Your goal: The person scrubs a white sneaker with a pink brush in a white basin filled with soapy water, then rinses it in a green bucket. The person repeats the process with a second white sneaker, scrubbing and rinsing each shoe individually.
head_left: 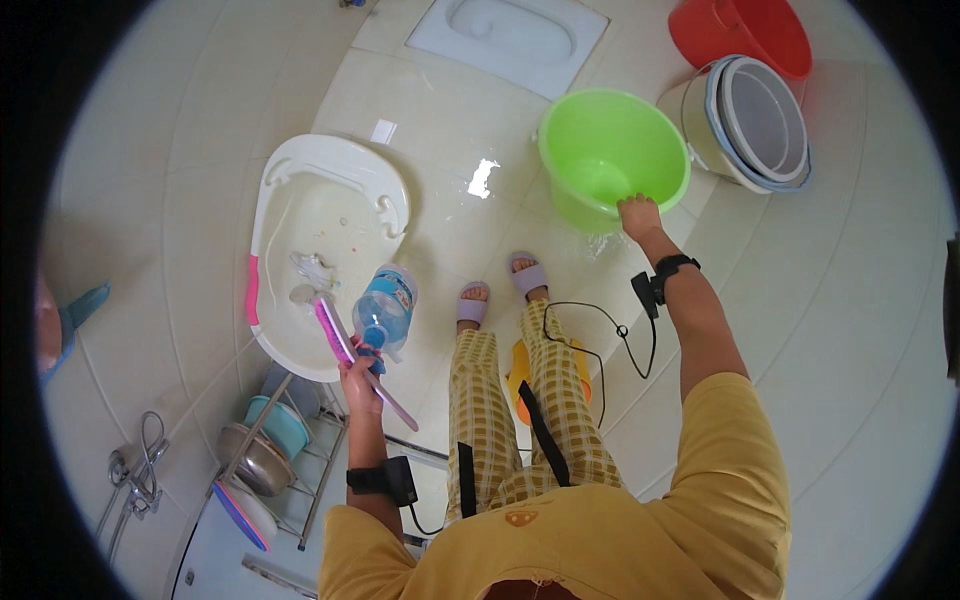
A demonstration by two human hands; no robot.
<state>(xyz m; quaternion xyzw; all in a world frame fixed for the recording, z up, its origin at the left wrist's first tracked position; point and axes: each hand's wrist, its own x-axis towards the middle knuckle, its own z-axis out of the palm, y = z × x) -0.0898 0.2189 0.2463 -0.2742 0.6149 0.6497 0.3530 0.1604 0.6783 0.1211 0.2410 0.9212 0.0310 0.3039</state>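
Observation:
My left hand (361,380) holds a pink-bristled scrubbing brush (335,330) together with a large clear plastic bottle (387,304) that has a blue label and a blue neck. Both are over the near right rim of a white and pink baby bathtub (330,148), which has shower fittings (307,281) lying inside. On the right, my right hand (640,216) grips the near rim of a light green plastic bucket (600,142). The bucket is tilted with its mouth towards me, and no contents show in it.
A squat toilet pan (517,34) is set in the wet tiled floor ahead. Nested pale buckets (765,120) and a red bucket (739,37) stand far right. A metal rack (322,457) holds basins at lower left, near a wall-mounted shower mixer (139,480). A yellow-orange container (521,375) is behind my legs.

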